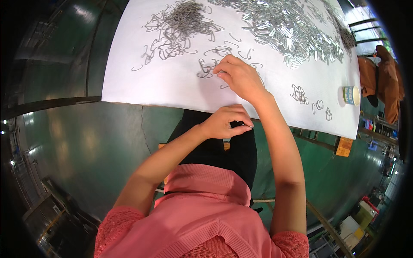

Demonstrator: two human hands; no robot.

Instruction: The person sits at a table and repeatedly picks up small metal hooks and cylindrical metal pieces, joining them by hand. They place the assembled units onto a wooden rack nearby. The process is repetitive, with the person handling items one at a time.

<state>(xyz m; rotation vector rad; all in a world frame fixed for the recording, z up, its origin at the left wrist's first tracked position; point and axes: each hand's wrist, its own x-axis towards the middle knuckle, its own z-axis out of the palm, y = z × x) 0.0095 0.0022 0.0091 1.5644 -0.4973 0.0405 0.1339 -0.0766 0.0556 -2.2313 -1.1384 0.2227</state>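
My right hand [241,77] is over the near part of the table, fingers bent and a little apart, beside a small cluster of bent wire hooks [205,69]. No hook shows clearly between its fingertips. Just off the table's near edge, above my lap, my left hand [226,122] is closed in a pinch. A tiny bit of something shiny shows at its fingertips, too small to name. More loose wire hooks [234,38] lie beyond my right hand. A dense heap of grey wire hooks [185,19] sits farther back on the left.
A large pile of short silvery metal pieces [288,32] covers the back right of the white table [142,86]. Small groups of linked wire parts [298,93] lie at the right, near a paper cup [350,95]. Brown cloth [383,81] hangs past the right edge.
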